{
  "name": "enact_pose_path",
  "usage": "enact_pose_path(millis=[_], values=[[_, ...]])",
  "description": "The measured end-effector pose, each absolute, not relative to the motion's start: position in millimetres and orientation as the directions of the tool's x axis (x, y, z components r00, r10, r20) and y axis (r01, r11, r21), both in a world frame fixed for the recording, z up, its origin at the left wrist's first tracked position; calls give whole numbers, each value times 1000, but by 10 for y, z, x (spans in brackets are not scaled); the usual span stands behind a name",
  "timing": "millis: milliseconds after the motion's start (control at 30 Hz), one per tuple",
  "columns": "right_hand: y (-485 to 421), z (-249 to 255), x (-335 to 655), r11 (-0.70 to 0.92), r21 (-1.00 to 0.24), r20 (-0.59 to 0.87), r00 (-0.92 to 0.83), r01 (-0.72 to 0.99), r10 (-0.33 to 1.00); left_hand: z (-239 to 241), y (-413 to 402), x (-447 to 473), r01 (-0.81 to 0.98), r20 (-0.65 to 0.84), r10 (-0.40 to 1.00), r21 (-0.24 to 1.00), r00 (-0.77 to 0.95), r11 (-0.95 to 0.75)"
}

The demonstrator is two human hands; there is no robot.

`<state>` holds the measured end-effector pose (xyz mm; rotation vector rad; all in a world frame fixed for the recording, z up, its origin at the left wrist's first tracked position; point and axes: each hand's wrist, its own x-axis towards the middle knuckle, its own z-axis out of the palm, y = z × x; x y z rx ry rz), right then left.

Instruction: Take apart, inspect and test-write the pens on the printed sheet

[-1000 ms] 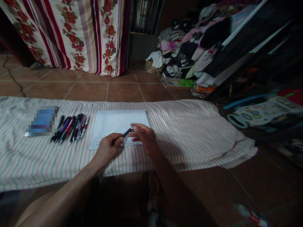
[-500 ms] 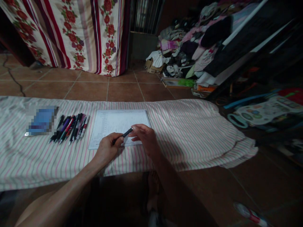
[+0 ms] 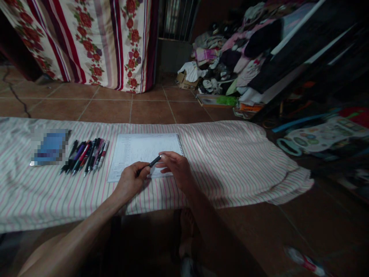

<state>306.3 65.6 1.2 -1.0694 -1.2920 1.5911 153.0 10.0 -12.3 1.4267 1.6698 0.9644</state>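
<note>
Almost nothing has moved since a second ago: creased white cloth striped pink and grey (image 3: 230,154) underlies the white spiral-bound notebook (image 3: 147,146), with terracotta tiles (image 3: 112,109) and a red-flowered curtain (image 3: 109,42) beyond. Multicoloured slender pens (image 3: 85,156) lie left of the notebook; over its near side, the left hand (image 3: 132,177) grips a slim black pen (image 3: 154,162) whose end meets the right hand's (image 3: 179,169) fingertips, whether pinched I cannot tell.

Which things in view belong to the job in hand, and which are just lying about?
In the job:
dark pen, in the left hand, right hand at its other end
spiral notebook, beneath the hands
pen group, probably

Lying about:
pixelated item
clothes pile
bottle on the floor
</note>
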Motion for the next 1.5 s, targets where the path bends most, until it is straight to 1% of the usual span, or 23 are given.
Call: enact_pose_path(millis=[300,467,600,733,1067,1367,1500], values=[[651,6,3034,-143,-987,-117,-288,-72,951,-109,102,1529,475,-32,990,875,-139,95],[628,44,3060,-157,-983,-122,-309,-91,943,-122,110,1522,448,-50,990,888,-132,105],[623,60,3072,-143,-987,-112,-328,-71,938,-118,109,1521,459,-51,992,883,-114,98],[628,48,3062,-132,-990,-109,-305,-55,946,-104,104,1524,468,-43,993,879,-114,92],[677,-7,3032,-138,-987,-115,-249,-78,962,-103,98,1526,564,6,993,824,-117,61],[622,60,3068,-154,-983,-120,-293,-98,948,-90,105,1523,542,-11,993,837,-117,73],[626,53,3076,-157,-984,-127,-297,-80,946,-99,102,1519,540,-10,994,839,-111,69]])
